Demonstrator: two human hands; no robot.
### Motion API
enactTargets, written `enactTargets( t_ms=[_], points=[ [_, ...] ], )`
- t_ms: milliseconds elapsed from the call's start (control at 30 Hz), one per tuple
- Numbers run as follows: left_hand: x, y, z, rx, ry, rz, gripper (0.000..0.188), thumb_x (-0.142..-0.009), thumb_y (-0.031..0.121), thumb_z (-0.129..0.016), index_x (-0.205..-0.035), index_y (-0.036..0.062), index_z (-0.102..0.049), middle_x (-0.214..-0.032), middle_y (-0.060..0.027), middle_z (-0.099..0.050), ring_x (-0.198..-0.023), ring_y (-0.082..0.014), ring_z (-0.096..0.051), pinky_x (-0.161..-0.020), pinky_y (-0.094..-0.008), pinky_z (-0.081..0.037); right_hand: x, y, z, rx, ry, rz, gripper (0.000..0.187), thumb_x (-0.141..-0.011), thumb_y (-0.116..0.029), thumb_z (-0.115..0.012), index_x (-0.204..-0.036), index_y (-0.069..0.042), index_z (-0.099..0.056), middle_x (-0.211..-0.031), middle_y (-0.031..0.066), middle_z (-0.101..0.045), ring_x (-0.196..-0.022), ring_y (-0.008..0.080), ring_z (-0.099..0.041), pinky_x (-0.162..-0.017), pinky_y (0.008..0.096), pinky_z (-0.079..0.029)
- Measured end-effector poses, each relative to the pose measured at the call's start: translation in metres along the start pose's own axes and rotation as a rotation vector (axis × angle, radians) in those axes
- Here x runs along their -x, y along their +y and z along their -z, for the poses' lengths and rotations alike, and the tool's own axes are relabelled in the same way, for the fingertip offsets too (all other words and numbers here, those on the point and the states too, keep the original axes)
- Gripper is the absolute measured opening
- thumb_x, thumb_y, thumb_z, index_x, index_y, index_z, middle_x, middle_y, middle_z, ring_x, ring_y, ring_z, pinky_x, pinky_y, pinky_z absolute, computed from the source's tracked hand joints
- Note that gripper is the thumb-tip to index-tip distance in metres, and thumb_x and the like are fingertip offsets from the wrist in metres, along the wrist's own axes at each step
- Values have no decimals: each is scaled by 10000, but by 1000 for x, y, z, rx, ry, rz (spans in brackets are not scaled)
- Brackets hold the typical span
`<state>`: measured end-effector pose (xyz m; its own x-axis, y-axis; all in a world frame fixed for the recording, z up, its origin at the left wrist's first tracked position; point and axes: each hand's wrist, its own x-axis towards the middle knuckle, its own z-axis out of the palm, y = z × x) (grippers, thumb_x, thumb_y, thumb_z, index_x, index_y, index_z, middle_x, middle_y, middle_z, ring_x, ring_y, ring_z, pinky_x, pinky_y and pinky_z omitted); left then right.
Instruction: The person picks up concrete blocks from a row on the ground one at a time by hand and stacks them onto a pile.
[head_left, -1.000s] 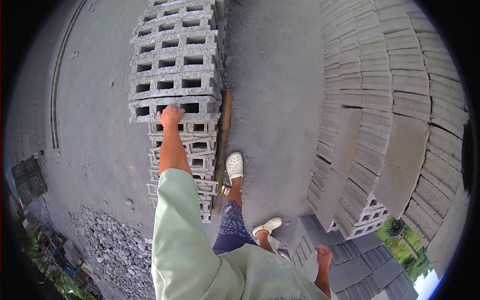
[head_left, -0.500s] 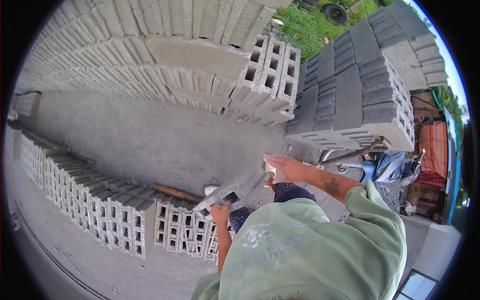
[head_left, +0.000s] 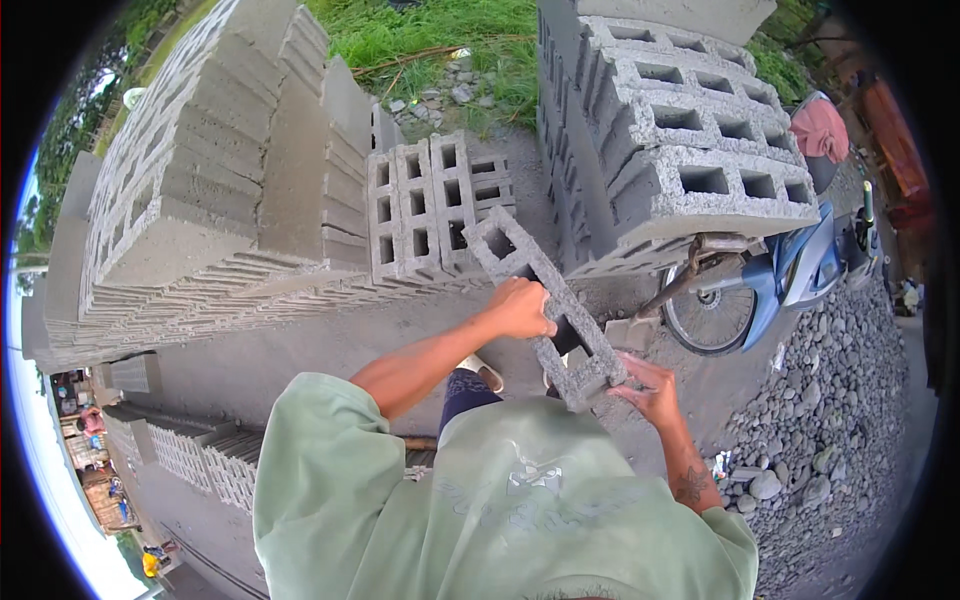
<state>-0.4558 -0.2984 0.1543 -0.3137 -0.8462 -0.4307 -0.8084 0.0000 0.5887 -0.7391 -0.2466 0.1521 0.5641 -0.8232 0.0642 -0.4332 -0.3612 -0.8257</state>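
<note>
The person holds a hollow concrete block (head_left: 563,298) in front of the body, just beyond the pale green shirt (head_left: 520,470). The block is aslant, one end pointing far and left, the other near and right, with its openings facing up. It lies between the two hands, in contact with both.

The left hand (head_left: 522,306) is closed about the middle of the block, knuckles up, grasping it with the fingers curled in at an opening. The right hand (head_left: 652,388) is at the near right end, its thumb and fingers parted and the tips against the block's corner; whether it grips that end or merely touches it cannot be told.

Beyond the block, a short group of upright blocks (head_left: 427,215) stands at the far side, with a tall left stack (head_left: 215,140) beside it. To the far right rises another tall stack (head_left: 690,200). Near its foot are a long-handled tool (head_left: 632,332) and a blue motorcycle (head_left: 795,265), with a gravel heap (head_left: 830,420) nearer on the right.
</note>
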Motion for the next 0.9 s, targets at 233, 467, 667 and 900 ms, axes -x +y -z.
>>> enactTargets(
  t_ms=[233,467,667,900],
  points=[
    [-149,-107,54,-412,-20,-144,357,-554,295,-739,-672,-22,-627,-697,-220,-613,-725,-377,-607,-708,-427,-473,-108,94,-140,87,348,-66,580,-587,-296,-783,-1083,-58,-599,-1080,120,-613,-1044,301,-552,-948,448,-336],
    [-240,-284,20,-641,5,-47,411,-622,326,-702,-911,41,-633,-902,-138,-631,-996,-284,-529,-933,-359,-342,-202,133,-203,101,298,-501,890,-592,-489,-757,-1260,-5,-424,-1214,238,-493,-1120,362,-489,-975,442,-334],
    [-302,-312,131,-390,408,43,527,-687,368,-678,-1108,65,-583,-1204,-117,-511,-1213,-302,-364,-1037,-469,-224,-280,162,-228,-70,232,-797,824,-656,-486,-708,-1216,54,-438,-1078,268,-562,-1036,393,-535,-898,419,-417],
    [-385,-348,154,-592,-1,168,453,-697,354,-672,-1057,90,-594,-1111,-111,-575,-1144,-285,-455,-1014,-574,-189,-321,191,-276,-36,24,-956,671,-642,-160,-636,-1266,-31,-424,-931,278,-600,-912,420,-572,-829,433,-460]
  ],
)
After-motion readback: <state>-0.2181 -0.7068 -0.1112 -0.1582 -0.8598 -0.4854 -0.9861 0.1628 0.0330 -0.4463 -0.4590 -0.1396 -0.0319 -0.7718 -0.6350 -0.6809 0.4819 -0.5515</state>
